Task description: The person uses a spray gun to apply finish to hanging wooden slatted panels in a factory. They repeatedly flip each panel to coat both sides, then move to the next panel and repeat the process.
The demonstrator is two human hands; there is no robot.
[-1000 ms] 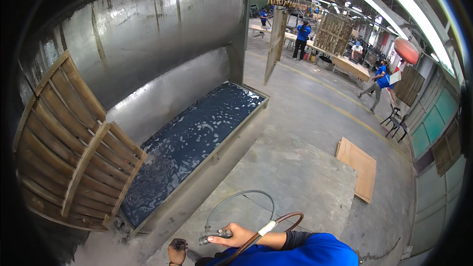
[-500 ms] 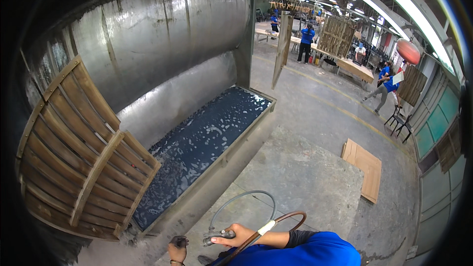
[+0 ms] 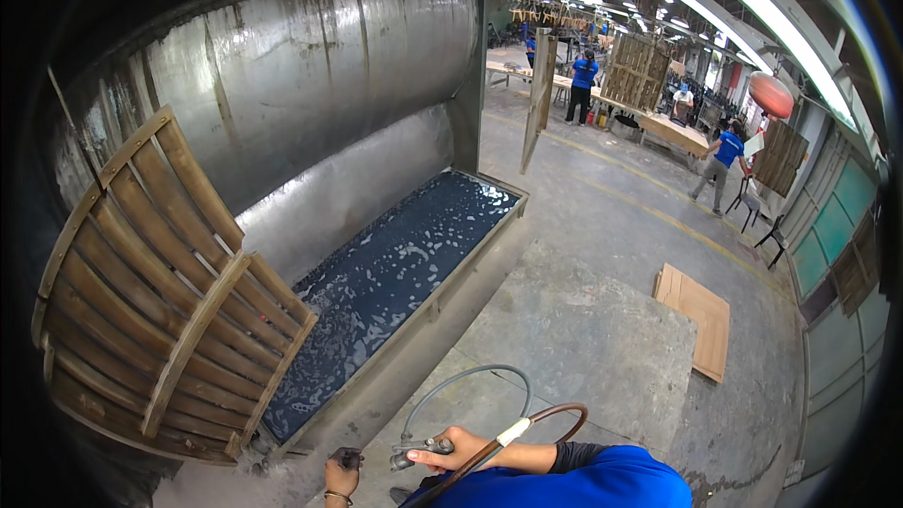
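Observation:
My right hand (image 3: 463, 450) is closed around the dark handle of a spray gun (image 3: 410, 452) near the bottom centre. A grey hose (image 3: 467, 372) loops up from the gun, and a brown hose (image 3: 574, 411) bends beside my wrist, with white wrap on it. To the left of the gun is my left hand (image 3: 340, 480), its fingers curled and darkened at the tips; whether something is in them cannot be made out. A bracelet circles that wrist. Neither hand touches the curved wooden slat panel (image 3: 188, 320) standing at the left.
Behind the slat panel a metal booth (image 3: 310, 66) rises over a trough of dark, foamy water (image 3: 404, 263). A flat wooden board (image 3: 694, 320) lies on the concrete floor to the right. Farther back are co-workers (image 3: 722, 160), long tables (image 3: 673, 127) and black chairs (image 3: 748, 202).
The view has shifted slightly, so the slat panel appears a little farther right. A co-worker at the far right now stands more upright by the chairs. My right hand keeps hold of the spray gun.

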